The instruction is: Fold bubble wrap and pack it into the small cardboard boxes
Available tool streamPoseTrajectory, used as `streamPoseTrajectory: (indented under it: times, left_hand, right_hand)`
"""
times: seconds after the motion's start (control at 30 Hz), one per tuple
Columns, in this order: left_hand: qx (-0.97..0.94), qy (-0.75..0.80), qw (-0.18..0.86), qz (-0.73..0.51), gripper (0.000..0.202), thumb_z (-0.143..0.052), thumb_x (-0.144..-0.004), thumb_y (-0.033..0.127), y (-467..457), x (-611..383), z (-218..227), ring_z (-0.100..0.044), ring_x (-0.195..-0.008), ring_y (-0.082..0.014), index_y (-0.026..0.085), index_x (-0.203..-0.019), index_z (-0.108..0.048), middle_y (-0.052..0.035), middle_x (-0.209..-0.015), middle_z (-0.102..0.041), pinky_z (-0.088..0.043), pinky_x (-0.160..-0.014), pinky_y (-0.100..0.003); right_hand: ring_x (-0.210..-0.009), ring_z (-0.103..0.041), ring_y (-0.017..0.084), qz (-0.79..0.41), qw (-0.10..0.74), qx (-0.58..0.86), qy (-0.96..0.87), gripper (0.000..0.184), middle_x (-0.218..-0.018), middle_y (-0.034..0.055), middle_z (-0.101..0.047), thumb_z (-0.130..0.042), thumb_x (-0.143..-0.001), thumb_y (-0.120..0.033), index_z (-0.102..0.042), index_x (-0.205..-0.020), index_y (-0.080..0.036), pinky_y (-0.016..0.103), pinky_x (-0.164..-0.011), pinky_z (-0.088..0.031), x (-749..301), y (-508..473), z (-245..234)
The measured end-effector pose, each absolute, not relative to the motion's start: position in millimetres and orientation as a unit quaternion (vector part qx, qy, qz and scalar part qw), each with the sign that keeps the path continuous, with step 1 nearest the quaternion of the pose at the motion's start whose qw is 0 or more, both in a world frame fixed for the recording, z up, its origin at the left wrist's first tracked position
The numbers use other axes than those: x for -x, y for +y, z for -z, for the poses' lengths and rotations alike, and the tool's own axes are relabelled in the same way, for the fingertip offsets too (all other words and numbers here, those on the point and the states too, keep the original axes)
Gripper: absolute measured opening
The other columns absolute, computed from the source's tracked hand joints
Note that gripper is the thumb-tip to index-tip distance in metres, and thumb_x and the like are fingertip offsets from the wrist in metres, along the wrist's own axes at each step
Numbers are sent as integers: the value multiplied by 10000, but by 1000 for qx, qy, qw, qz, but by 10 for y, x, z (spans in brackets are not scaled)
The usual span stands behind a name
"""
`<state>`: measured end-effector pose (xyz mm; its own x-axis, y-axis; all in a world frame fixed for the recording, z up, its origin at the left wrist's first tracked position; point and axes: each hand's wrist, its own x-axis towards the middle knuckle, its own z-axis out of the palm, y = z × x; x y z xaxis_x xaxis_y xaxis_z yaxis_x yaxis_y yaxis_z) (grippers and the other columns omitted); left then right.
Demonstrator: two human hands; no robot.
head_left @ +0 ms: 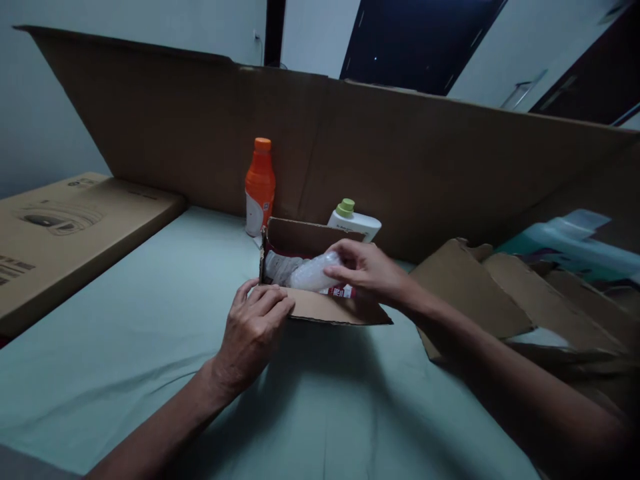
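A small open cardboard box [340,308] stands in the middle of the cloth-covered surface. My left hand [257,320] grips its near left flap, fingers curled over the edge. With the fingers and thumb of my right hand [367,270] I pinch one end of a bubble-wrapped item [314,272]; its other end dips into the box. What the wrap covers cannot be made out. Inside, a greyish wrapped bundle [283,268] lies at the left, and a red-and-white packet [343,291] shows beneath the bubble wrap.
Behind the box stand an orange bottle [261,183] and a white bottle with a green cap [354,222]. A flat brown carton [75,227] lies at left. Cardboard pieces [475,293] and a teal-filled clear container [570,243] are at right. A tall cardboard panel [400,153] spans the back.
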<state>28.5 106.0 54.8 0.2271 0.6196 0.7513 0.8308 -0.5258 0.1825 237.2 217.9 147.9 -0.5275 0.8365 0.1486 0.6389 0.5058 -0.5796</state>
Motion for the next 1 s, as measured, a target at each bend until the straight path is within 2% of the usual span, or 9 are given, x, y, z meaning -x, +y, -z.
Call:
streamPoseTrajectory:
  times: [0.17,0.4,0.47,0.57,0.63,0.73,0.83,0.9,1.0]
  left_hand:
    - [769,-470,122,414,183,-498,-974,135,1098,-265,-607,-664,-925,-215,194,-999,-669,-59,-982,-749,-450,-1000,-474]
    - [774,-472,114,407,184,-519,-951,124,1175,-246,-658,-648,-869,-212,203,-1010,-674,-50,-934,-730,-466,-981,-486]
    - [770,-472,114,414,182,-529,-949,122,1180,-246,-659,-643,-900,-213,209,-1034,-663,-53,-960,-715,-469,-992,-487]
    - [725,-484,114,477,340,-586,-925,151,1131,-188,-612,-587,-1163,-263,212,-1259,-584,-119,-1226,-634,-452,-1060,-504]
    - [681,-509,81,520,570,-633,-906,210,1081,-103,-525,-488,-1328,-296,238,-1441,-439,-151,-1415,-508,-419,-1112,-522]
    - [636,-562,-69,524,737,-644,-905,327,1061,25,-315,-461,-1379,-309,294,-1543,-277,-148,-1523,-410,-430,-1107,-533]
    - [598,-569,-234,513,779,-646,-883,405,1171,36,-134,-436,-1404,-337,270,-1548,-263,-162,-1558,-379,-454,-1077,-532]
    - [571,-546,-322,522,745,-647,-863,439,1290,-40,-104,-446,-1392,-338,230,-1506,-334,-159,-1511,-449,-451,-1081,-513]
    - [524,-513,-396,552,720,-654,-832,451,1414,-245,-185,-507,-1330,-313,181,-1449,-399,-142,-1409,-554,-433,-1104,-468]
  right_hand:
    - [-810,-694,238,-101,4,476,-873,155,-898,46,-766,-704,-811,-284,-749,-956,-253,312,-686,-490,-2309,2282,-1315]
    - [-838,-710,236,-118,-82,386,-911,175,-882,19,-775,-689,-816,-239,-782,-959,-279,304,-700,-477,-2215,2443,-1342]
    - [-916,-708,272,-86,-55,400,-911,262,-993,52,-772,-717,-807,-286,-772,-1062,-264,340,-754,-496,-2235,2411,-1407]
    - [-957,-697,283,-24,98,444,-890,343,-1130,81,-743,-705,-830,-355,-737,-1150,-238,384,-812,-508,-2514,2160,-1543]
    - [-906,-697,252,-8,240,500,-832,262,-1066,66,-755,-640,-884,-384,-744,-1071,-232,381,-810,-512,-2844,1902,-1562]
    - [-846,-688,234,-27,395,574,-716,252,-937,62,-756,-618,-890,-425,-729,-981,-217,377,-775,-521,-3281,1581,-1347]
    - [-947,-684,257,-139,389,569,-711,462,-1096,102,-736,-684,-802,-460,-658,-1178,-192,380,-768,-541,-3307,1532,-916]
    - [-985,-676,267,-219,356,546,-726,608,-1178,126,-709,-700,-757,-457,-586,-1282,-173,380,-772,-547,-3110,1644,-662]
    - [-812,-664,228,-262,342,558,-709,541,-1088,115,-724,-635,-777,-411,-579,-1250,-155,367,-730,-537,-2854,1803,-489]
